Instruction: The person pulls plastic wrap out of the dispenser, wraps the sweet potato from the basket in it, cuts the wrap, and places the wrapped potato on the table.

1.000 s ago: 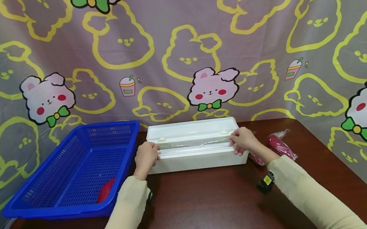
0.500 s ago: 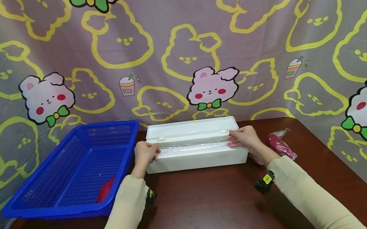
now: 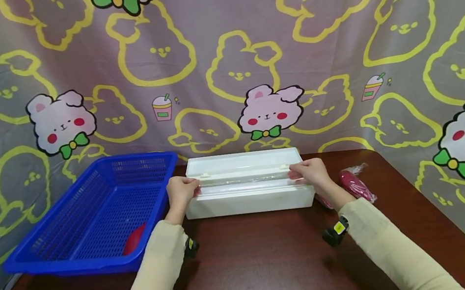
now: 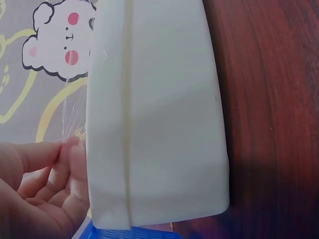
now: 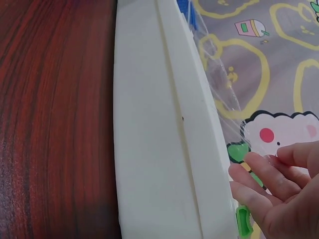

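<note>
A long white cling film dispenser (image 3: 249,203) lies crosswise at the back of the table, its lid (image 3: 241,160) raised behind. A strip of clear cling film (image 3: 244,181) stretches above its opening between both hands. At the left end, my left hand (image 3: 181,193) pinches the film's corner; in the left wrist view, thumb and fingertips meet on the film (image 4: 75,112). My right hand (image 3: 313,173) pinches the opposite corner, and the right wrist view shows the film (image 5: 222,84) running taut to those fingertips. The roll inside is mostly hidden.
On the left stands a blue plastic basket (image 3: 98,267) with a red object (image 3: 134,239) inside. A plastic-wrapped reddish item (image 3: 356,186) lies right of the dispenser, another partly behind the right hand. A small green piece (image 5: 243,221) sits by the dispenser's right end. Patterned cloth hangs behind.
Both hands have risen slightly, keeping their pinch on the film, and the left has shifted a little to the left. The dispenser and basket stay in place.
</note>
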Motion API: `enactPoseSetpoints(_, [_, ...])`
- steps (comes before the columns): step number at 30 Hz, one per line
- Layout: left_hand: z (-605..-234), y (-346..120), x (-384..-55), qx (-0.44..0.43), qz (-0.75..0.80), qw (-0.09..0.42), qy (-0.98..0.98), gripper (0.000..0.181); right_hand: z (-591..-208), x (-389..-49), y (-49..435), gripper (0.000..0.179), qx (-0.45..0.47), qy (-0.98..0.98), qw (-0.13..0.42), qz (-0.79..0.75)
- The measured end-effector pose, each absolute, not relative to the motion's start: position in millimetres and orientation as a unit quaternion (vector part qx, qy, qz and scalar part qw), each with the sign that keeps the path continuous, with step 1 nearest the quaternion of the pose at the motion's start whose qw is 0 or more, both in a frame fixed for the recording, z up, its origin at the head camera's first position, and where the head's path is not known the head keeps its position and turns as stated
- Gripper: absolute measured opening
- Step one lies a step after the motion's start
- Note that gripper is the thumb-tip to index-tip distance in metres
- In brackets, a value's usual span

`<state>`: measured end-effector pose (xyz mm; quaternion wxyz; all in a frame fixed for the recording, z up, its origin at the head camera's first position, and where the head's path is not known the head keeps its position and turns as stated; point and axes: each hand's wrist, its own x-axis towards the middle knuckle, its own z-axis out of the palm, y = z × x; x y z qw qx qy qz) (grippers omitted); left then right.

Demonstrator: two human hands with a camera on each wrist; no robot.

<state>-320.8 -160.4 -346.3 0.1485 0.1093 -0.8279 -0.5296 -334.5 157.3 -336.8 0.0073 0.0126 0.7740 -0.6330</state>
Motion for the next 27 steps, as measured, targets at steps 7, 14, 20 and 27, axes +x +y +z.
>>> enactPoseSetpoints(7, [-342.4, -160.4, -321.2, 0.100, -0.514, 0.166, -0.836, 0.014, -336.3, -334.1, 158.7, 0.034, 0.028, 0.770, -0.002, -0.638])
enactPoseSetpoints(14, [-337.4, -160.5, -321.1, 0.094, -0.536, 0.160, -0.824, 0.016, -335.1, -337.0, 157.3, 0.034, 0.033, 0.767, -0.005, -0.640])
enactPoseSetpoints(20, [-334.6, -160.8, -321.2, 0.090, -0.562, 0.155, -0.807, 0.016, -332.3, -335.6, 157.4, 0.034, 0.024, 0.758, -0.005, -0.652])
enactPoseSetpoints(27, [-332.5, -159.7, -321.3, 0.085, -0.565, 0.150, -0.807, 0.017, -330.2, -333.4, 157.1, 0.034, 0.016, 0.766, -0.008, -0.642])
